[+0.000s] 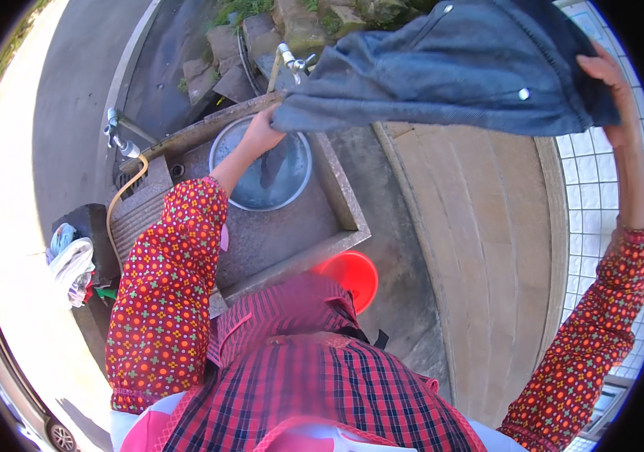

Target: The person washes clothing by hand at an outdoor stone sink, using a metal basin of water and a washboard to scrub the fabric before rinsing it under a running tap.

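Note:
A dark blue-grey garment (440,85) with metal snap buttons is stretched sideways between my two hands. My left hand (265,131) grips its narrow end above the stone sink. At the far right my right hand (607,85) holds the wide end, raised high; part of that hand is behind the cloth. Below my left hand a round metal basin (293,181) stands in the stone sink (276,231). The basin contains water and a dark shape that I cannot make out.
Two taps stand at the sink, one (293,62) behind the basin, the other (121,144) with a yellowish hose (111,209). A bundle of cloths (73,265) lies at the left. A red bucket (356,277) is by the sink's near corner. Stone steps (469,226) rise toward a white-tiled wall (590,186).

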`<action>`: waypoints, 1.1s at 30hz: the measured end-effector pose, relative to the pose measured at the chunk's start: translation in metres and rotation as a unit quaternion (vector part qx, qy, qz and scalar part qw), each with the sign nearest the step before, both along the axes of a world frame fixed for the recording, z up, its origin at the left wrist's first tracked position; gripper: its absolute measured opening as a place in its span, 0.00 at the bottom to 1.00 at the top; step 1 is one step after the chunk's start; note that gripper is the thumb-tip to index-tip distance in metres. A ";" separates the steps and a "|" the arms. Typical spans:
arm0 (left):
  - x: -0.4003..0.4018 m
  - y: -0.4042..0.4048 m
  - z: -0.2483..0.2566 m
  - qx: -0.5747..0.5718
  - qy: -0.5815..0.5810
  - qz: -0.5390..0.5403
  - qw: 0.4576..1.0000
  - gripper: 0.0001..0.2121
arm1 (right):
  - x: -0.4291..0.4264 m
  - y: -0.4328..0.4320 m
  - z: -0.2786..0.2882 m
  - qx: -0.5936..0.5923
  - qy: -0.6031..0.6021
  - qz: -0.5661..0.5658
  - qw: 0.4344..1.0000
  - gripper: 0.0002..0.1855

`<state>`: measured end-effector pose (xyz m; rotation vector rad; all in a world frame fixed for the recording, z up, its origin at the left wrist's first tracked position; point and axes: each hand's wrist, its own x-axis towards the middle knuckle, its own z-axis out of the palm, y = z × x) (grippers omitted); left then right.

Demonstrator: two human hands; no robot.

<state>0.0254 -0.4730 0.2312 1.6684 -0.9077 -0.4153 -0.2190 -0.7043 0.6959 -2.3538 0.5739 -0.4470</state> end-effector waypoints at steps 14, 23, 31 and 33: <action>-0.014 0.151 -0.208 0.442 -0.038 0.132 0.886 0.28 | 0.187 0.118 -0.562 -0.028 0.186 0.111 0.976 0.40; -0.010 0.138 -0.266 0.536 -0.104 0.036 0.837 0.30 | 0.201 0.188 -0.695 -0.221 0.341 0.149 0.902 0.51; -0.016 0.131 -0.316 0.504 -0.168 -0.019 0.847 0.17 | 0.218 0.192 -0.735 -0.246 0.446 0.193 0.838 0.43; -0.010 0.123 -0.333 0.595 -0.112 -0.120 0.787 0.21 | 0.235 0.186 -0.739 -0.286 0.415 0.207 0.838 0.36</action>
